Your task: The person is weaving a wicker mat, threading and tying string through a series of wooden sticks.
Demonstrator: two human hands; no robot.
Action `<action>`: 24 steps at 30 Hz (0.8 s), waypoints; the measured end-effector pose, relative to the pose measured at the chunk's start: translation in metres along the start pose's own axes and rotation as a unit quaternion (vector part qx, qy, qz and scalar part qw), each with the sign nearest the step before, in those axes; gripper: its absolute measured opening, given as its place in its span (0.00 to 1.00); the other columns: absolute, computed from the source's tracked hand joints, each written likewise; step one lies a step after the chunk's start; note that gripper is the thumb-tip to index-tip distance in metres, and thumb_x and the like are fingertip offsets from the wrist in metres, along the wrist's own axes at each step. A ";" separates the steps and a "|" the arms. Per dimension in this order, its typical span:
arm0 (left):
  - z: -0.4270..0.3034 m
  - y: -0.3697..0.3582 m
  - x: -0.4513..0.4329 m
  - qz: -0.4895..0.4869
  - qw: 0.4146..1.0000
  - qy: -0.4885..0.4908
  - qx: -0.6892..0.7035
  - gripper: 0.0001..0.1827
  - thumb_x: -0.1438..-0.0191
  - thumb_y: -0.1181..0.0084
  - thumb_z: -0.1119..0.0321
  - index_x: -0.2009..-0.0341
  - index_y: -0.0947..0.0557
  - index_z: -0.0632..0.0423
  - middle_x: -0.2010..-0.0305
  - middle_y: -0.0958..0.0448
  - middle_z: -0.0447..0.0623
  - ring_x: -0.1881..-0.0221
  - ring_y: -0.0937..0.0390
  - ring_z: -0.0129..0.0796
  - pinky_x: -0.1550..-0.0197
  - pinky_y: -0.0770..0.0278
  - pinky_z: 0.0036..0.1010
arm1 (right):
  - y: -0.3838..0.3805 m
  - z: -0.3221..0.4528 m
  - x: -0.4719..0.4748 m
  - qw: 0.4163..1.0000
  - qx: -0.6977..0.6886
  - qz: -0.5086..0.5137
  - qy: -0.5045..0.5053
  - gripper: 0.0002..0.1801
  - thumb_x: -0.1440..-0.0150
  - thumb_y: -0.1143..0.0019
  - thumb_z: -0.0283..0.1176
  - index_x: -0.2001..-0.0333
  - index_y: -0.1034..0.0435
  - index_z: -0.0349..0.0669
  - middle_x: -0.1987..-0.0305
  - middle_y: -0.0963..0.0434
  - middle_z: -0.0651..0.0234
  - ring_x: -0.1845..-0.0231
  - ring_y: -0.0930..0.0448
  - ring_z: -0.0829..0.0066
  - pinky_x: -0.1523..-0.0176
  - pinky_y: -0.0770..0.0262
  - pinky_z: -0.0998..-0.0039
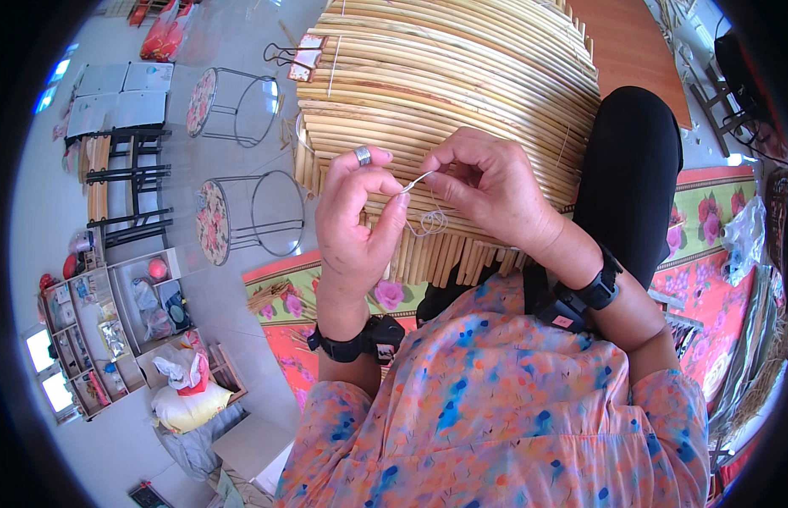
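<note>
My left hand [363, 219] pinches a thin white string [418, 181] between thumb and index finger; a metal ring band sits on one finger. My right hand [486, 184] pinches the same string a short way to the right. A loose tangle of the string hangs between the hands. Beneath them lies a mat of straw-coloured reed stalks [445, 82], laid side by side and tied with thread. A rusty binder clip [307, 58] grips its upper left edge. Short cut stalk ends [445, 257] show at the near edge.
Two round stools [214, 222] with floral seats stand at the left, beyond them folding tables [130, 184] and a shelf unit [108, 330]. A brown board [635, 57] lies at the upper right. Floral cloth [711, 235] and a plastic bag [744, 238] are at the right.
</note>
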State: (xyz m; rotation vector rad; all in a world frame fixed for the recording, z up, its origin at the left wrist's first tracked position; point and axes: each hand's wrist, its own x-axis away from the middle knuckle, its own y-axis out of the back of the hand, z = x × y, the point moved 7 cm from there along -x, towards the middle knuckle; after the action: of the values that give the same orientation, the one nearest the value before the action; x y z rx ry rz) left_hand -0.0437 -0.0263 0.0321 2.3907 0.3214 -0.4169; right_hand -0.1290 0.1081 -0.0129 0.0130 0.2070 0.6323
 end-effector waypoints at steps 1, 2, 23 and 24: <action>0.000 0.000 0.000 -0.006 1.000 0.007 0.006 0.08 0.54 0.40 0.80 0.68 0.23 0.58 0.56 0.26 0.57 0.57 0.24 0.43 0.54 0.27 0.33 | 0.000 0.000 0.000 1.000 0.001 0.000 -0.001 0.06 0.50 0.36 0.22 0.66 0.23 0.37 0.71 0.24 0.65 0.75 0.24 0.77 0.71 0.27 0.77; -0.001 0.000 -0.001 -0.012 1.000 0.013 0.012 0.07 0.53 0.40 0.79 0.68 0.23 0.58 0.57 0.26 0.56 0.56 0.24 0.44 0.53 0.27 0.33 | 0.000 0.000 0.000 1.000 0.002 0.001 -0.002 0.06 0.50 0.35 0.22 0.66 0.23 0.37 0.71 0.24 0.66 0.76 0.24 0.77 0.71 0.27 0.77; 0.002 0.000 -0.001 -0.002 1.000 -0.010 0.028 0.08 0.46 0.44 0.83 0.62 0.22 0.60 0.50 0.29 0.53 0.58 0.29 0.26 0.58 0.27 0.19 | 0.010 0.007 -0.001 0.999 -0.019 -0.030 0.013 0.08 0.50 0.37 0.21 0.63 0.23 0.38 0.66 0.25 0.66 0.78 0.28 0.80 0.73 0.30 0.78; 0.001 0.001 -0.001 -0.005 0.999 -0.019 0.027 0.07 0.46 0.43 0.83 0.62 0.22 0.60 0.50 0.29 0.52 0.59 0.29 0.25 0.58 0.27 0.19 | 0.012 0.009 -0.002 0.999 -0.009 -0.028 0.018 0.09 0.50 0.37 0.21 0.63 0.23 0.38 0.65 0.25 0.66 0.78 0.28 0.80 0.73 0.30 0.78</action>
State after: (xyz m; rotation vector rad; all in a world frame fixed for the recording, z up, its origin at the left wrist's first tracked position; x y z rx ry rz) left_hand -0.0448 -0.0276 0.0323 2.4316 0.3090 -0.4813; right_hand -0.1352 0.1170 -0.0028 -0.0221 0.2350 0.5781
